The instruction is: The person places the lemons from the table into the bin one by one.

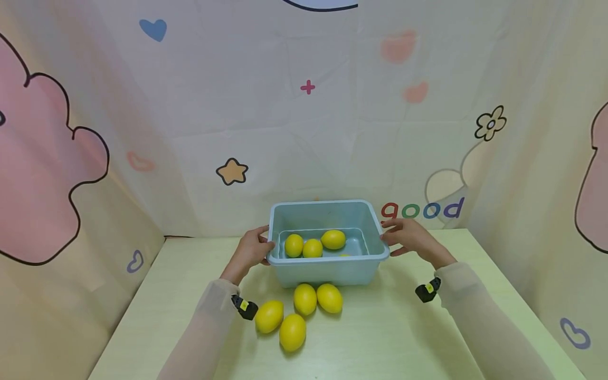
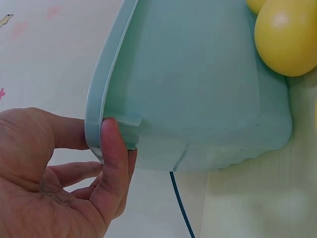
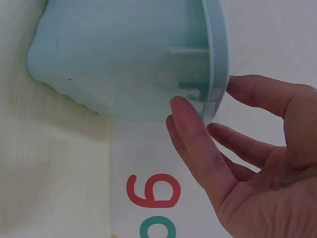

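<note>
As the pale blue rectangular plastic box (image 1: 328,272) is held at both ends, yellow oval lemons (image 1: 334,239) lie inside it and out

Where the box's left end meets the person's bare left hand (image 1: 247,250), we see the rim gripped between thumb and fingers; from the left wrist we make out fingertips tucked beneath it, beside a moulded ledge. The bare right hand (image 1: 414,237) grasps the opposite end, its digits on both sides of the rim and somewhat spread; how firmly it presses, we cannot tell.

The box sits between the two hands, open side up. Inside it we count three lemons in plain sight: two side by side nearer the left hand, and a third about midway between the hands. A yellow sliver shows above the front wall, mostly hidden.

Nearer the person than the hands, we find four more yellow lemons (image 1: 293,332) loosely clustered on the pale wood-grain table (image 1: 380,338), mostly toward the left hand's side. Two lie just in front of the box, two closer to the person.

Beyond the hands hangs a pale printed cloth (image 1: 285,116), with multicoloured letters (image 1: 425,210) reading "good" just past the right hand.
</note>
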`<action>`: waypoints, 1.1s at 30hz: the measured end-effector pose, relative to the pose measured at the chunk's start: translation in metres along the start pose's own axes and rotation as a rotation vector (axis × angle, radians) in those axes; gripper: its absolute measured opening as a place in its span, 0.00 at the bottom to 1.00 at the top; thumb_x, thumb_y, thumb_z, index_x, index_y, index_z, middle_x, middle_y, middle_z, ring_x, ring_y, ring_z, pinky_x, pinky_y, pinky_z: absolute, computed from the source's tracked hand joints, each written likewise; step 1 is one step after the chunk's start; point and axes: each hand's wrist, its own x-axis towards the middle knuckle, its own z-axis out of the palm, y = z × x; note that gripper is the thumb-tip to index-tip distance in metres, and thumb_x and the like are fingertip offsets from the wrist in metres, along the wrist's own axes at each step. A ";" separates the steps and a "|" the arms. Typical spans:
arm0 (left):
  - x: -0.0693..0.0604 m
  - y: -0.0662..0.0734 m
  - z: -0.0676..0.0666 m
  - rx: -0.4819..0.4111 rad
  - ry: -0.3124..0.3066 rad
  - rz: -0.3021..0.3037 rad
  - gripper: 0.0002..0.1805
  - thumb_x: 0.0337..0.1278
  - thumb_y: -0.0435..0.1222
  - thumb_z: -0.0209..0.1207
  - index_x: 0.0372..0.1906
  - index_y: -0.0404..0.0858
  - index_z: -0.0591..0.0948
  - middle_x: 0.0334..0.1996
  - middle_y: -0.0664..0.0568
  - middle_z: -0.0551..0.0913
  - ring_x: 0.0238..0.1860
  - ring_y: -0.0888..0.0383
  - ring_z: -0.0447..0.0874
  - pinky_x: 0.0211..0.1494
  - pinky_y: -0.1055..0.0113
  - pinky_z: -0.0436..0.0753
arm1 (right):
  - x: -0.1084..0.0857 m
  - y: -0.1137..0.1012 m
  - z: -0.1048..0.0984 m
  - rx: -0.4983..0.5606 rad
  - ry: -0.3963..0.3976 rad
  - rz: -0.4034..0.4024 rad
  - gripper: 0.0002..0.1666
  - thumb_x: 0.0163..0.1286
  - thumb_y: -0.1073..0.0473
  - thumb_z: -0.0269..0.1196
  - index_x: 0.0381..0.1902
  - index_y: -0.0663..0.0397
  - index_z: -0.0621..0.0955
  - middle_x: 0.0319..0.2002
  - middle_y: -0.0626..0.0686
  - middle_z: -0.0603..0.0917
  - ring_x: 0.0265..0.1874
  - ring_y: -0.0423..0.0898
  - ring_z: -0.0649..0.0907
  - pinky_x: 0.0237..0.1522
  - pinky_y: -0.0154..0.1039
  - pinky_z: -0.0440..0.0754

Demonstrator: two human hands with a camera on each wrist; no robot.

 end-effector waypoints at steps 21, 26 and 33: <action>-0.001 0.001 0.001 0.016 0.010 0.008 0.32 0.64 0.34 0.58 0.73 0.41 0.66 0.42 0.40 0.80 0.29 0.54 0.84 0.30 0.66 0.87 | 0.004 0.002 0.008 0.005 0.034 0.001 0.31 0.68 0.61 0.61 0.67 0.66 0.70 0.57 0.67 0.76 0.44 0.51 0.84 0.44 0.45 0.88; -0.002 0.001 0.000 0.022 0.011 0.012 0.32 0.64 0.34 0.57 0.73 0.41 0.65 0.42 0.39 0.80 0.29 0.54 0.84 0.30 0.66 0.87 | 0.005 0.001 0.010 0.004 0.038 0.009 0.31 0.69 0.62 0.61 0.67 0.66 0.69 0.57 0.67 0.76 0.46 0.53 0.84 0.44 0.46 0.88; -0.006 0.000 -0.001 0.046 0.018 0.037 0.31 0.66 0.38 0.57 0.72 0.40 0.67 0.46 0.38 0.80 0.31 0.53 0.85 0.31 0.66 0.88 | 0.004 0.002 0.009 0.024 0.037 0.016 0.31 0.69 0.62 0.60 0.68 0.65 0.68 0.56 0.66 0.76 0.44 0.51 0.84 0.45 0.46 0.88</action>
